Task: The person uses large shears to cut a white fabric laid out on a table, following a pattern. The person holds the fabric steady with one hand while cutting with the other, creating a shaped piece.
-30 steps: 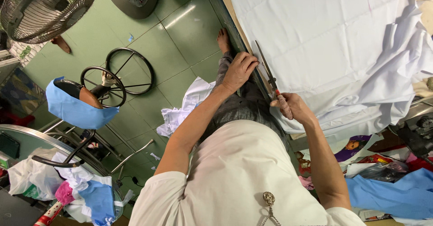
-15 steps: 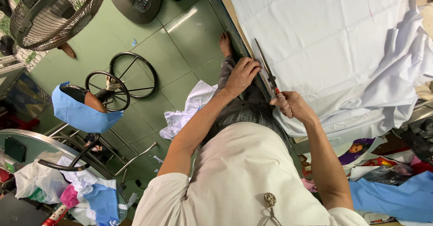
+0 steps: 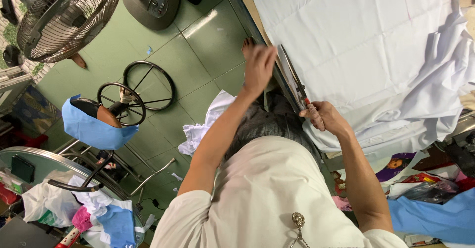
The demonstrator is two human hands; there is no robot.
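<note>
Cutting white cloth (image 3: 366,45) along the tabletop edge: my right hand (image 3: 324,117) has its fingers clenched round the scissors (image 3: 293,79), blades lying at the cloth's near edge. My left hand (image 3: 258,67) hovers blurred beside them, released. Next, I judge, it must flatten the pale, creased cloth.

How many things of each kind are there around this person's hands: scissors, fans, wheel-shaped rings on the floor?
Scissors, held in the right hand: 1
Fans: 1
Wheel-shaped rings, one flat on the floor, one beside it: 2
Total: 4
The left hand is blurred above the table edge, beside the white cloth.
</note>
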